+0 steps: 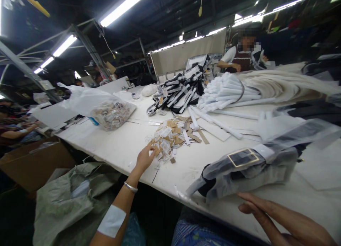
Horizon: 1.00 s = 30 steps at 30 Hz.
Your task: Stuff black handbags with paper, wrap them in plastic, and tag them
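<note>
My left hand [145, 158] reaches to the near edge of a loose pile of tags [166, 135], brown card and clear plastic ones mixed. Its fingertips are bent together among the tags; what they pinch, if anything, is too small to make out. At the lower right, my right hand [286, 217] has its fingers stretched out and holds nothing visible. Just beyond those fingertips lies a black article in translucent wrapping [247, 175], with a gold rectangular buckle [243, 157] and a white band around it. Whether the right hand touches the wrapping is unclear.
Bundled white wrapped strips [231, 89] and a heap of black-and-white wrapped pieces [181, 89] lie farther back on the white table [119, 139]. A clear bag of tags [113, 114] rests left. Green sacking [77, 203] and a cardboard box [37, 160] stand below. A co-worker [243, 55] works opposite.
</note>
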Motion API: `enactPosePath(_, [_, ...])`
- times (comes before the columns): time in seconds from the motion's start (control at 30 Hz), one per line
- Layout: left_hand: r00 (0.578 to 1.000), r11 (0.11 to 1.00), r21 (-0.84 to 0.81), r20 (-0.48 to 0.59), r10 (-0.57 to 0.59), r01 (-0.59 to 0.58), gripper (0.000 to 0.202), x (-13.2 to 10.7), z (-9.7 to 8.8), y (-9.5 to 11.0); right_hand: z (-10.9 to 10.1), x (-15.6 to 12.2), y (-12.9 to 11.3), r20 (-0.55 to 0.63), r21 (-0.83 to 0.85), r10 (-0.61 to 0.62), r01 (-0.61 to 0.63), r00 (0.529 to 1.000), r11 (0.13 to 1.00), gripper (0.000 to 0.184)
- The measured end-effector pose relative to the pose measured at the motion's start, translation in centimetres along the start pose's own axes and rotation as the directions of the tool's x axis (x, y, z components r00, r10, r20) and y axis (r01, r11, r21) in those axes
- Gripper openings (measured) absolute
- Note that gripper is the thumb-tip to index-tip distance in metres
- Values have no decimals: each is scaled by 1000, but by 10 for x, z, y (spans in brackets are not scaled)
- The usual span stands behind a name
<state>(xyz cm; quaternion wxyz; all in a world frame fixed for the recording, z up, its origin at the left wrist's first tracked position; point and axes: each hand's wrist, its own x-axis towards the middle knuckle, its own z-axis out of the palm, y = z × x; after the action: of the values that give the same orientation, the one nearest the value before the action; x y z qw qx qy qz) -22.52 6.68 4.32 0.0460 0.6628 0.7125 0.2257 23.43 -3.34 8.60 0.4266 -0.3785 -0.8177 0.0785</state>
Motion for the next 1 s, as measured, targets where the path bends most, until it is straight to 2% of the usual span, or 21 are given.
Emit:
enactPosePath(0.13, [1000,999,-42,25,5,-4,29,21,-29,8,0,17,-12,-27,44,-43,44,999,998,24])
enactPosePath(0.23, [997,1000,18,79,24,-26,27,25,-39,16,2,28,-22,-29,75,-104,106,994,991,22])
enactPosePath(0.3, [989,996,78,142,33,-44,24,20,-35,19,3,32,-26,-37,85,-131,134,991,987,20])
enactPosePath(0.43, [968,988,147,251,12,-50,25,4,-13,19,4,34,-31,-43,87,-146,150,988,985,18])
enactPosePath(0.53, [962,989,150,271,-29,-12,27,-2,-1,14,4,34,-33,-38,93,-135,138,990,986,18])
enactPosePath(0.6, [962,992,123,269,-55,22,28,-3,1,10,3,35,-34,-41,99,-122,125,992,987,18])
enactPosePath(0.73, [965,993,-2,236,-116,119,30,4,-9,1,4,34,-35,-33,125,-112,115,993,985,19])
enactPosePath(0.83, [966,967,-167,207,-155,191,28,11,-23,2,6,32,-34,1,139,-97,96,995,986,20])
enactPosePath(0.9, [967,922,-317,189,-168,222,26,16,-34,8,8,31,-34,29,153,-79,74,996,985,20])
enactPosePath(1.0, [974,796,-564,162,-157,222,28,22,-55,27,12,35,-37,44,190,-80,70,996,979,23])
